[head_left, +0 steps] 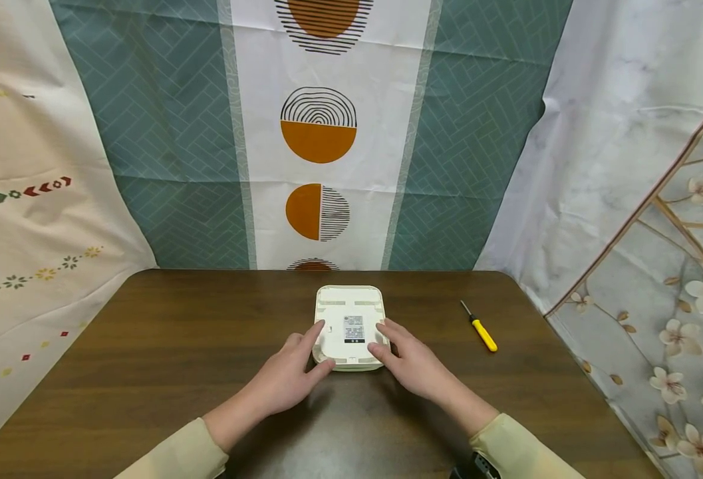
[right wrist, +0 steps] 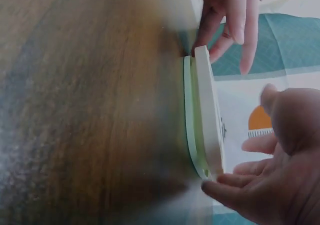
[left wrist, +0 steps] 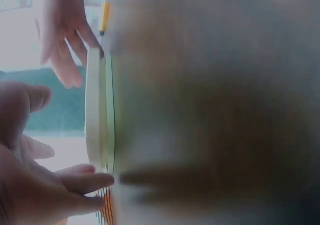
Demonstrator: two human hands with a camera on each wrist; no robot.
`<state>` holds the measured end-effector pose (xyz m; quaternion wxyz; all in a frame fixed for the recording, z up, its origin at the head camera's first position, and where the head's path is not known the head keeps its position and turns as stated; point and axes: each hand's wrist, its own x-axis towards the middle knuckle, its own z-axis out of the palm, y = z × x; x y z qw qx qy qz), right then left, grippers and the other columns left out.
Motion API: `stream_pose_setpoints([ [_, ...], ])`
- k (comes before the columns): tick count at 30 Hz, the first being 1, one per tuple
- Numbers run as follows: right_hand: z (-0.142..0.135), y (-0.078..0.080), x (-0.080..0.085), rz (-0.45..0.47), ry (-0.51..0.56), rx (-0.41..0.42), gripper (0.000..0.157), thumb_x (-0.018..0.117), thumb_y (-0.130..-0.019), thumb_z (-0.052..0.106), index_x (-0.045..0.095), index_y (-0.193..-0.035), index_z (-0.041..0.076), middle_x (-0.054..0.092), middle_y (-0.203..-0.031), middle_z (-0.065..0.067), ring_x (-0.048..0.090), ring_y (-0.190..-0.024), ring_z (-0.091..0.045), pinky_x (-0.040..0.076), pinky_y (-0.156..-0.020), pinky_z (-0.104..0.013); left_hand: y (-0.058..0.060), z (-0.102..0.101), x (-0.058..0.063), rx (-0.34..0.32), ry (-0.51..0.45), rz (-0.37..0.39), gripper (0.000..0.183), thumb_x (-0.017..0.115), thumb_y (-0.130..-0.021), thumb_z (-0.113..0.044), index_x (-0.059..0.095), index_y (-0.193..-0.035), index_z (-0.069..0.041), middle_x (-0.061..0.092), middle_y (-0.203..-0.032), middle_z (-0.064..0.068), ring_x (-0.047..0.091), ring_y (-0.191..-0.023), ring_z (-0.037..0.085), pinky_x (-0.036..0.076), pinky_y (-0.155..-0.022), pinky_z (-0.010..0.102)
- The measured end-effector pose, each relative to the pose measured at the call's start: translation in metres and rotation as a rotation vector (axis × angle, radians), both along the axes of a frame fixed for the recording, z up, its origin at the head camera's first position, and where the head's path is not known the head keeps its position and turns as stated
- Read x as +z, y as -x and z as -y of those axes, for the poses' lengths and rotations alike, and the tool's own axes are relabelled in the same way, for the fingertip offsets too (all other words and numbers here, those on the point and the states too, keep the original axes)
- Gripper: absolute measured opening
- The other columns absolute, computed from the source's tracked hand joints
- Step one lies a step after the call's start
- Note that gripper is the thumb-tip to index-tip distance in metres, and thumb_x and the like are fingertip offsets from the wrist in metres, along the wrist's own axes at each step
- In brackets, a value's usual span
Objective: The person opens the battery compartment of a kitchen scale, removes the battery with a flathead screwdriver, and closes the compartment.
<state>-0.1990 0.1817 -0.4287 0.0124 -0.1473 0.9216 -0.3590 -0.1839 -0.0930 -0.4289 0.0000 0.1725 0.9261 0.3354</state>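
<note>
A flat white plastic device [head_left: 334, 340] with rounded corners lies on the brown table, a printed label on its upturned face. Seen edge-on in the left wrist view, it has a thick white upper layer [left wrist: 93, 110] over a thin pale-green one [left wrist: 110, 115]. My left hand [head_left: 285, 379] is at its left side, fingers loosely extended, index fingertip and thumb tip overlapping the edge. On the opposite side is my right hand [head_left: 414, 359], its thumb and fingers relaxed over the right edge. In the right wrist view, the right fingertips [right wrist: 212, 187] are right by the device's rim.
A screwdriver [head_left: 484, 334] with a yellow handle lies on the table [head_left: 195, 332] to the right of the device. Patterned cloths [head_left: 471, 133] hang behind the table and along both sides. A dark wrist strap [head_left: 484, 464] shows at the right sleeve.
</note>
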Motion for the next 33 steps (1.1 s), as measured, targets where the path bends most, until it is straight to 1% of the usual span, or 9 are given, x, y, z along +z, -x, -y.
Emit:
stream_pose_setpoints([
  [3,0.000,-0.005,-0.003,-0.041,-0.110,0.053,0.073,0.069,-0.110,0.048,0.050,-0.165,0.006,0.038,-0.176,-0.017,0.035,-0.162,-0.039,0.036,-0.125,-0.064,0.016,0.004,-0.002,0.012,0.032,-0.048,0.076,0.072,-0.109,-0.039,0.039,-0.171,-0.010,0.050,-0.157,0.025,0.063,-0.132,0.044,0.053,-0.108,0.062],
  [6,0.000,-0.011,-0.005,-0.122,-0.212,0.128,0.076,0.072,-0.108,0.045,0.047,-0.167,0.004,0.037,-0.176,-0.017,0.029,-0.164,-0.040,0.035,-0.125,-0.065,0.036,0.008,-0.004,0.003,0.065,-0.089,0.076,0.070,-0.111,-0.039,0.038,-0.172,-0.007,0.035,-0.173,0.027,0.045,-0.153,0.049,0.037,-0.122,0.069],
  [9,0.001,-0.018,-0.006,-0.195,-0.286,0.204,0.077,0.073,-0.107,0.043,0.045,-0.168,0.004,0.038,-0.175,-0.018,0.027,-0.165,-0.042,0.030,-0.127,-0.066,0.056,0.011,-0.005,-0.022,0.076,-0.110,0.074,0.066,-0.113,-0.040,0.038,-0.171,-0.005,0.025,-0.178,0.026,0.037,-0.158,0.049,0.026,-0.124,0.076],
  [11,0.002,-0.022,-0.006,-0.230,-0.341,0.250,0.077,0.071,-0.108,0.046,0.044,-0.169,0.006,0.038,-0.175,-0.017,0.026,-0.165,-0.042,0.027,-0.128,-0.067,0.068,0.012,-0.004,-0.039,0.067,-0.107,0.073,0.064,-0.113,-0.041,0.038,-0.171,-0.005,0.022,-0.180,0.024,0.036,-0.159,0.049,0.025,-0.124,0.076],
  [13,0.004,-0.024,-0.005,-0.243,-0.390,0.286,0.078,0.069,-0.109,0.049,0.043,-0.170,0.008,0.037,-0.176,-0.016,0.025,-0.166,-0.041,0.025,-0.129,-0.068,0.079,0.011,-0.004,-0.057,0.064,-0.105,0.072,0.062,-0.114,-0.042,0.038,-0.172,-0.006,0.020,-0.181,0.022,0.034,-0.160,0.048,0.026,-0.124,0.076],
  [17,0.006,-0.030,-0.004,-0.227,-0.458,0.323,0.080,0.065,-0.109,0.054,0.040,-0.172,0.011,0.034,-0.179,-0.010,0.023,-0.167,-0.035,0.022,-0.130,-0.066,0.097,0.005,-0.004,-0.083,0.091,-0.095,0.072,0.058,-0.116,-0.047,0.037,-0.172,-0.008,0.019,-0.183,0.018,0.027,-0.164,0.045,0.025,-0.126,0.073],
  [22,0.008,-0.036,-0.004,-0.217,-0.493,0.346,0.080,0.062,-0.110,0.057,0.038,-0.173,0.014,0.033,-0.179,-0.007,0.024,-0.167,-0.031,0.021,-0.131,-0.064,0.116,-0.007,-0.004,-0.112,0.164,-0.079,0.071,0.053,-0.116,-0.050,0.038,-0.173,-0.010,0.023,-0.182,0.015,0.025,-0.165,0.045,0.022,-0.128,0.073],
  [26,0.010,-0.041,-0.005,-0.229,-0.522,0.360,0.080,0.059,-0.110,0.058,0.039,-0.173,0.013,0.034,-0.179,-0.006,0.027,-0.166,-0.030,0.023,-0.131,-0.063,0.126,-0.011,-0.004,-0.137,0.214,-0.062,0.070,0.050,-0.117,-0.051,0.038,-0.173,-0.011,0.026,-0.181,0.013,0.023,-0.166,0.044,0.020,-0.128,0.072],
  [33,0.009,-0.042,-0.004,-0.207,-0.529,0.359,0.081,0.058,-0.110,0.060,0.039,-0.173,0.012,0.033,-0.180,-0.003,0.026,-0.167,-0.027,0.021,-0.132,-0.063,0.134,-0.014,-0.004,-0.157,0.287,-0.034,0.069,0.047,-0.118,-0.052,0.041,-0.171,-0.010,0.034,-0.178,0.011,0.024,-0.166,0.041,0.016,-0.130,0.071],
])
